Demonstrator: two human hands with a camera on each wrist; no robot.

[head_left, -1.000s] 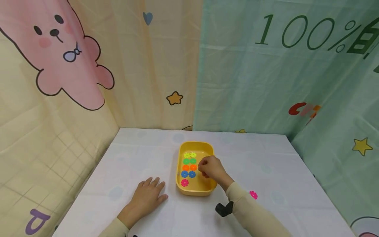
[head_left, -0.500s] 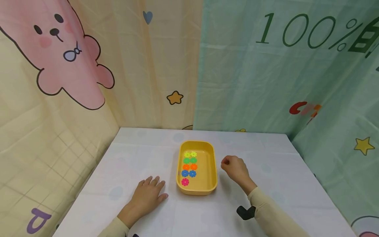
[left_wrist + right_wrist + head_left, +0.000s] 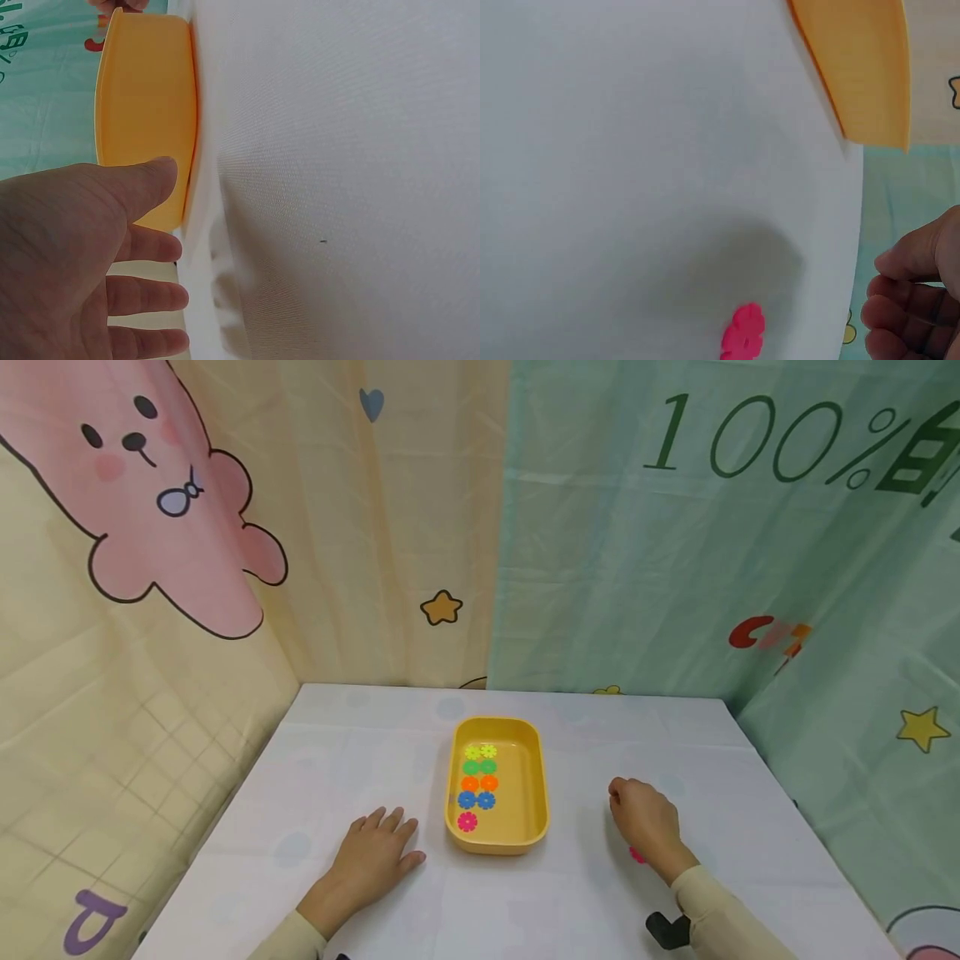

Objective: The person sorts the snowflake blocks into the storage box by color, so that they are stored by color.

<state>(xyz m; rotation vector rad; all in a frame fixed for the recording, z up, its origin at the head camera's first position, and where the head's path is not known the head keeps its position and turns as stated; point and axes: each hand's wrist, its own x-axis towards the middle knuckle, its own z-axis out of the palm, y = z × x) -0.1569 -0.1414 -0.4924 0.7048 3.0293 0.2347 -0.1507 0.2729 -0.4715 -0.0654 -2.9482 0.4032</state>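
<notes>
My right hand [image 3: 647, 820] hovers over the table's right side, its fingers loosely bent and nothing visible between them. Partly covered by it in the head view is a pink flower-shaped piece [image 3: 742, 334], lying on the cloth below the hand in the right wrist view. Flat on the table, fingers spread, my left hand [image 3: 375, 857] rests left of a yellow tray [image 3: 525, 793]. Inside the tray, flower-shaped pieces line the left half: a yellow pair [image 3: 480, 752], a green pair [image 3: 480, 767], an orange pair [image 3: 470, 784], a blue pair [image 3: 467, 800] and one pink piece [image 3: 467, 822].
A white cloth [image 3: 360, 735] with faint spots covers the table. Printed curtains [image 3: 600, 568] stand behind and on both sides. A black wrist mount [image 3: 667, 931] sits on the right sleeve.
My right hand has left the tray and moved right and towards me, to above the loose pink piece. The left hand and the pieces in the tray have stayed put.
</notes>
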